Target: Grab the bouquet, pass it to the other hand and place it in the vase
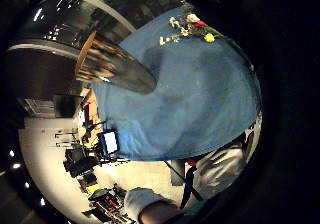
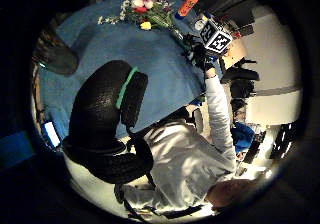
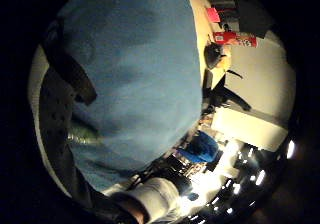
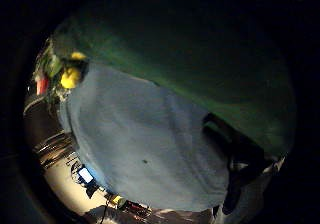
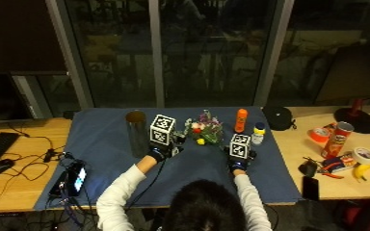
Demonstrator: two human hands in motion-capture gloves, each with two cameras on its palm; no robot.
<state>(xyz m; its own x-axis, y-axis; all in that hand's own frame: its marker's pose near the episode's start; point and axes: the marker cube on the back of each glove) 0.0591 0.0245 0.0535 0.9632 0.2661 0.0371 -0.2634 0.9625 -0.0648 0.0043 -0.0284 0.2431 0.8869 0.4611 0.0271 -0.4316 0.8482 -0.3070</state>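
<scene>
Hovering over the blue cloth, my left hand (image 5: 158, 153) sits by the tall cylindrical vase (image 5: 136, 134); the bouquet (image 5: 204, 130) lies between both hands; my right hand (image 5: 238, 163)'s fingers are hidden, the left's too.

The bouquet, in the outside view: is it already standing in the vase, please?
No, the bouquet lies on the blue cloth between the two hands, apart from the vase.
</scene>
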